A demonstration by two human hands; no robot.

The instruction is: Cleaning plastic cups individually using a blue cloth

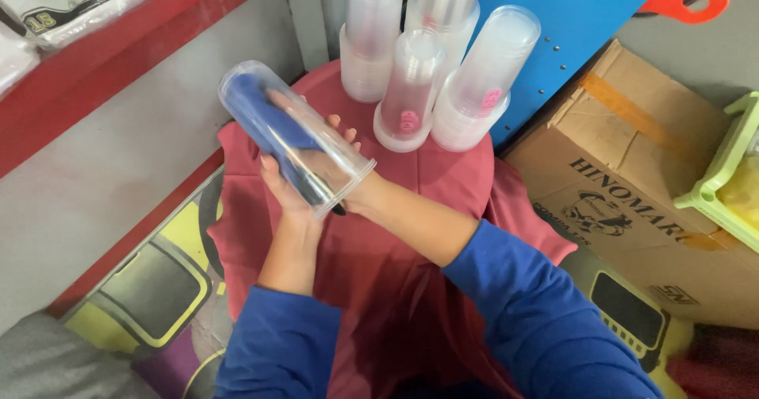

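Red cloth [443,185] covers the counter. Left hand [286,197] wraps the clear plastic cup stack [296,138] from below; right hand [332,158] sits inside it, its grip hidden. The stack looks light, slippery, crushable; best held mid-wall.

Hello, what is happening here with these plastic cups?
A person in blue sleeves holds a clear plastic cup on its side. The left hand cradles it from below, and the right hand is pushed inside with a blue cloth. Stacks of clear cups stand behind on a red cloth.
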